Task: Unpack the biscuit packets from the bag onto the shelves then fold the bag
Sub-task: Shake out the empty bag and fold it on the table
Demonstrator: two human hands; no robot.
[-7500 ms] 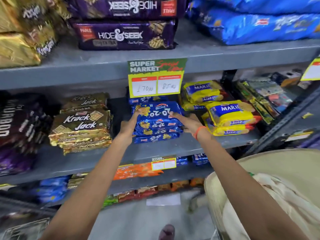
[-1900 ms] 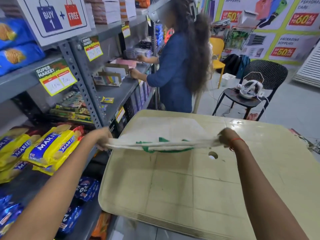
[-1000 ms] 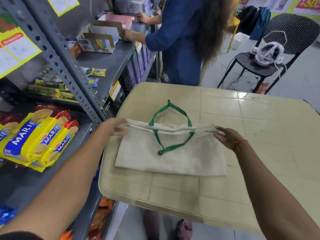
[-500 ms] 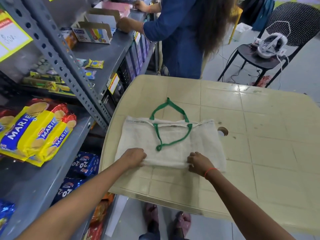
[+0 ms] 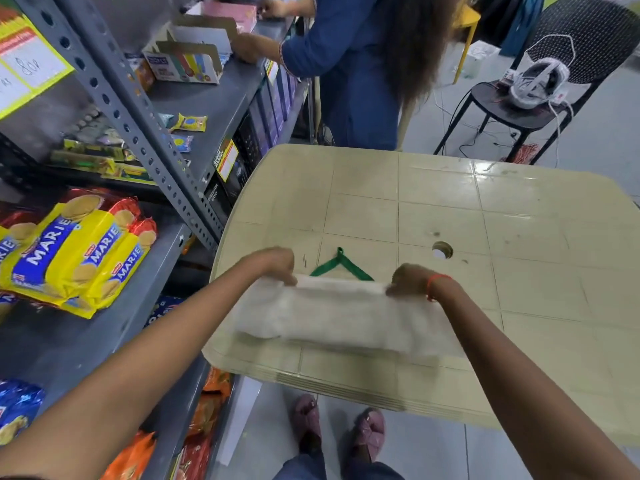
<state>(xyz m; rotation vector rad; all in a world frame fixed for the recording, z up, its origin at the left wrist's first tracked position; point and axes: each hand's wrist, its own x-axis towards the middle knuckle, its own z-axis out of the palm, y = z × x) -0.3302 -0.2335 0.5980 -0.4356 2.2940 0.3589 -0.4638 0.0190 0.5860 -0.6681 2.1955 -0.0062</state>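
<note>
Now the bag [image 5: 339,313] is half the depth it was a moment ago. Half a second back it lay flat and open on the table [image 5: 450,209], with both our hands at its near hem. We have since carried that hem up and away from us and laid it over the mouth edge. Our left hand [image 5: 273,266] sits at the far left corner of the fold and our right hand [image 5: 412,280] at the far right corner. The fingers of each are curled down over the doubled cloth and seem to pinch it, though the blur of motion keeps us from seeing exactly how each finger lies. Of the green handle [image 5: 341,266] only the far loop still shows, poking out beyond the fold between our hands; the other loop is now covered. The bag lies near the table's front edge as a long, narrow strip, and it looks flat and empty. The Marie packets [image 5: 79,251] are stacked on the shelf [image 5: 104,334] to our left, with blue packets [image 5: 17,407] lower down, so we judge the unpacking done and the folding under way with its first fold made. What remains, as we see it, is to press this crease flat and bring one end across the other.
</note>
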